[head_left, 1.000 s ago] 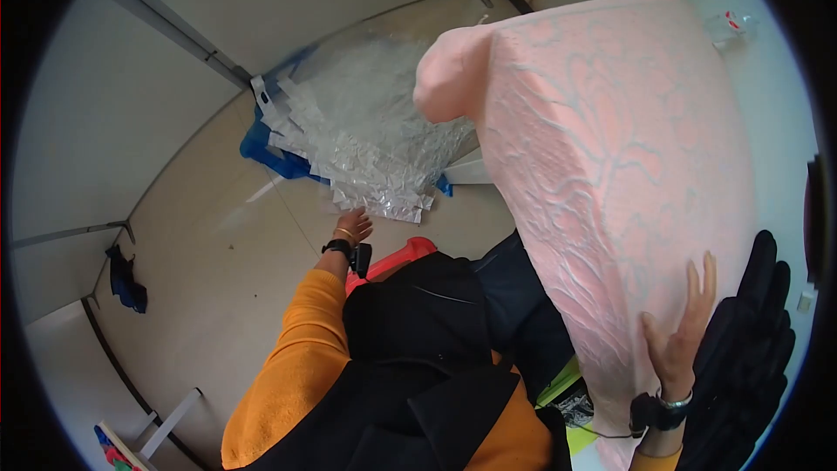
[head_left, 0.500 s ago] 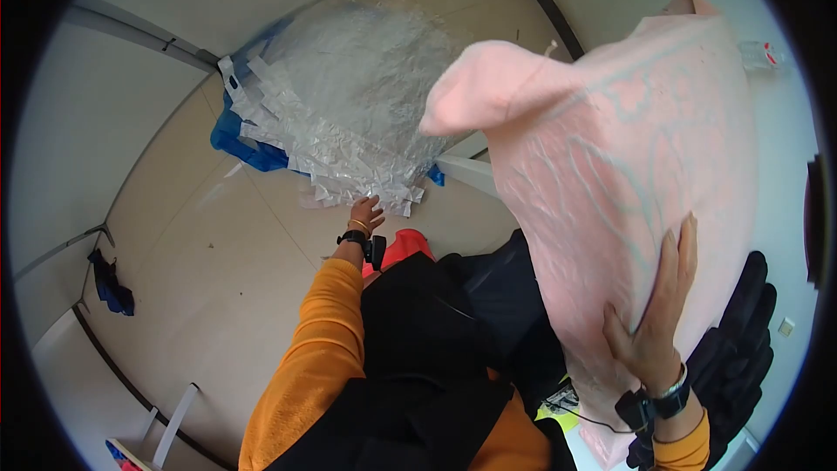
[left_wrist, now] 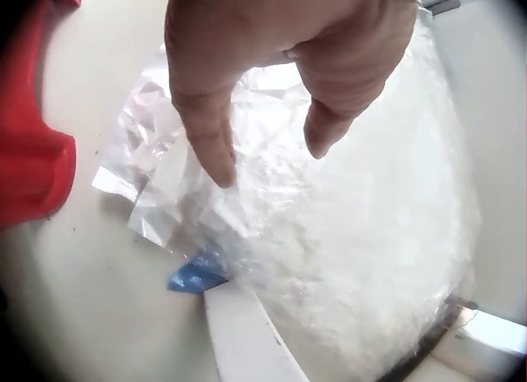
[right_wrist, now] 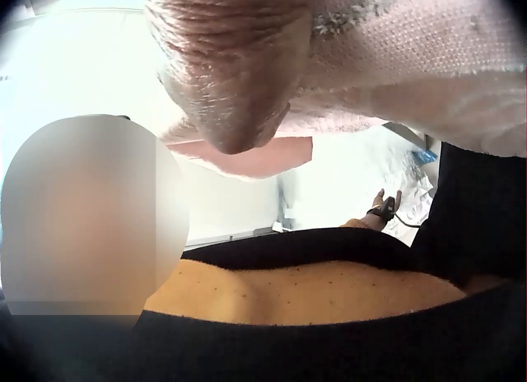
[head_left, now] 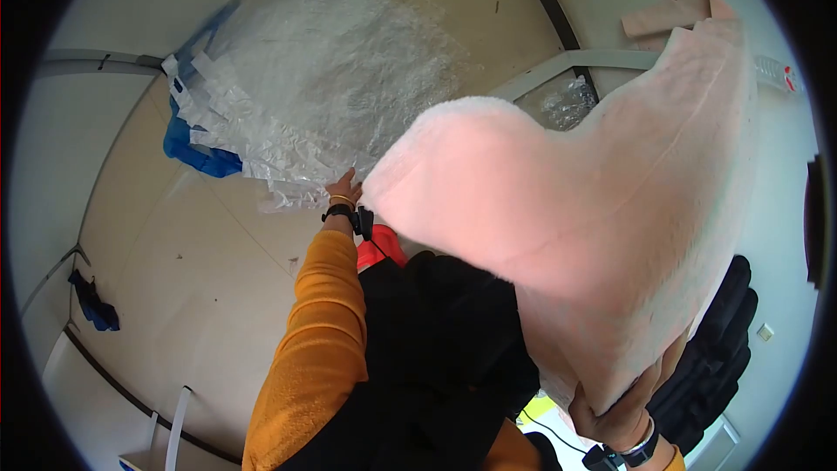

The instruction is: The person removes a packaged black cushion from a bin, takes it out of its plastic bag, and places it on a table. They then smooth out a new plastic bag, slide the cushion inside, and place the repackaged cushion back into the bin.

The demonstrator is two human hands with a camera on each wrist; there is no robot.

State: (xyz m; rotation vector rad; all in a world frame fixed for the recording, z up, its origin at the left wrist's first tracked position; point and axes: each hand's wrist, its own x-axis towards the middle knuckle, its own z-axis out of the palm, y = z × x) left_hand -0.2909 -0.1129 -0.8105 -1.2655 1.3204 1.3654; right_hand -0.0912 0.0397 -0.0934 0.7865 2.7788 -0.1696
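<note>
Here we have a large pink fleece blanket (head_left: 558, 235) held up in the air at our right, billowing across the middle of the head view with its plush side toward us. Our right hand (head_left: 615, 414) grips its lower edge from beneath, fingers curled into the cloth; the right wrist view shows a fingertip pressed against the knit backing (right_wrist: 412, 44). We judge the blanket soft, limp and light for its bulk, so it will sag and fold wherever it lacks support; a hem or a corner is the best place to take it, bunching enough cloth to keep it from sliding through the fingers.

Our left hand (head_left: 344, 190) is stretched out toward the floor (head_left: 200, 270), fingers relaxed and apart, holding nothing, hovering just over the near edge of a big heap of clear plastic packaging bags (head_left: 323, 70). In the left wrist view the fingers (left_wrist: 206, 143) hang above the crinkled film (left_wrist: 346, 234). A blue sheet (head_left: 187, 150) peeks from under the heap, something red (head_left: 381, 253) lies by our legs, and a dark cloth (head_left: 91, 305) sits well apart near the wall.
</note>
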